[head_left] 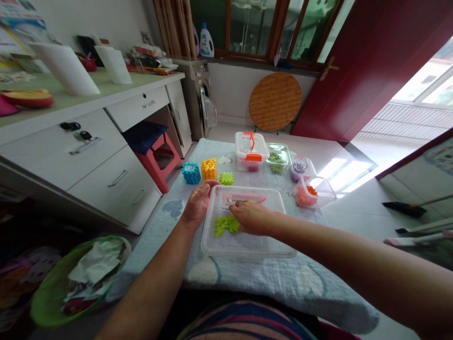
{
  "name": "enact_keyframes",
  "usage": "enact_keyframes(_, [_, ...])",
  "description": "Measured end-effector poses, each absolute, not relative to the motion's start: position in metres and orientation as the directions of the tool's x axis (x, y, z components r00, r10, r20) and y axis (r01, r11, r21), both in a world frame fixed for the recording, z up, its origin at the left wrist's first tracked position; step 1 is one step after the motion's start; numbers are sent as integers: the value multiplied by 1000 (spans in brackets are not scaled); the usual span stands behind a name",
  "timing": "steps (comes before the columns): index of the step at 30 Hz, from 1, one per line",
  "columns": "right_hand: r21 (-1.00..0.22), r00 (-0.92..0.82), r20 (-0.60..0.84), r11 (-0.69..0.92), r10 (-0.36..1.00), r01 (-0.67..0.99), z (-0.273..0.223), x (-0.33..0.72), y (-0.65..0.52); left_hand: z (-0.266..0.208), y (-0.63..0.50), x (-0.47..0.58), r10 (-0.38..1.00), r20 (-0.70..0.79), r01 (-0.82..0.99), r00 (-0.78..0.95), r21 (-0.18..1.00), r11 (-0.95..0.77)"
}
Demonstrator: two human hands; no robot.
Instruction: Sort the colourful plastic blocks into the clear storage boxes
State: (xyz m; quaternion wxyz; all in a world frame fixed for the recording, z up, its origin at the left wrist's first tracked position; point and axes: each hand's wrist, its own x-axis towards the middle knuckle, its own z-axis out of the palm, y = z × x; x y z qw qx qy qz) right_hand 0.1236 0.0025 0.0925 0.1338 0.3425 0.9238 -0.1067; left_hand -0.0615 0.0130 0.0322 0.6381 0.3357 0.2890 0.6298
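Observation:
A clear plastic tray [247, 248] lies before me on the cloth-covered table. In it are bright green interlocking puzzle pieces [222, 225] and a pink printed sheet [230, 197]. My left hand [198, 204] curls around the tray's far left corner. Over the tray, my right hand [251, 217] has its fingers bent and closed on the green pieces; its fingertips partly hide what they grip. Just beyond the tray stand a blue block cube [191, 174], a yellow block cube [208, 169] and a low green block [226, 178].
Behind the tray are a lidded box with orange clips [252, 153], a container of green pieces [278, 158], one of purple pieces [300, 169] and one of orange pieces [314, 192]. Left of the table are a pink stool [161, 163] and a green basket [46, 297].

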Motion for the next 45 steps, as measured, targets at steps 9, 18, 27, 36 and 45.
enact_keyframes(9, [-190,-638,-524,653,564,733,119,127,-5,53,12,-76,982,186,-184,-8,965,-185])
enact_keyframes(18, [-230,-613,-568,610,549,758,122,121,-6,56,12,-67,973,231,14,23,973,-231])
enact_keyframes(27, [-149,-593,-440,597,674,789,117,118,-12,51,13,-60,964,264,28,-17,964,-264])
enact_keyframes(36, [-267,-634,-579,615,513,742,124,116,-7,61,13,-68,931,361,283,46,889,-359])
enact_keyframes(45, [-266,-650,-571,636,502,725,115,110,3,63,13,-67,940,332,288,77,895,-340])
